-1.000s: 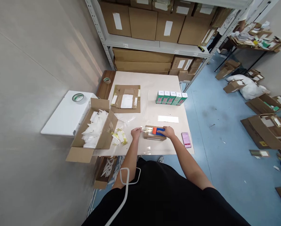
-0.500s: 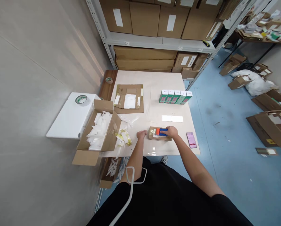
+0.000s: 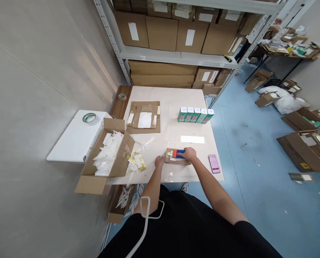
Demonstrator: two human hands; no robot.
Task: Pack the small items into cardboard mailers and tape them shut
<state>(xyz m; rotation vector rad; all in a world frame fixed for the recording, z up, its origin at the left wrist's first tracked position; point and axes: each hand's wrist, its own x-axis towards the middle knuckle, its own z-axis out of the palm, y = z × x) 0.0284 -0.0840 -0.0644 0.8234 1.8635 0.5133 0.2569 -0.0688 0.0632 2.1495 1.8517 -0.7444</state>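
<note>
A small brown cardboard box (image 3: pixel 169 158) lies on the pale table (image 3: pixel 176 96) near its front edge. My right hand (image 3: pixel 190 153) is closed round a blue and orange tape dispenser (image 3: pixel 177 153) that rests on top of the box. My left hand (image 3: pixel 159 162) sits with curled fingers against the box's left end, low on the table; what it pinches, if anything, is too small to make out.
An open carton of white packets (image 3: pixel 110 150) hangs off the table's left side beside loose yellow labels (image 3: pixel 136 160). A flattened carton (image 3: pixel 144 118), a row of green-and-white boxes (image 3: pixel 195 115), a white slip (image 3: pixel 192 139) and a phone (image 3: pixel 214 163) lie around. Shelving with cartons (image 3: pixel 162 34) stands behind.
The stretched tape strip seen a second ago is gone. My left hand has come in against the box's left end, and the dispenser has slid left along the box top.
</note>
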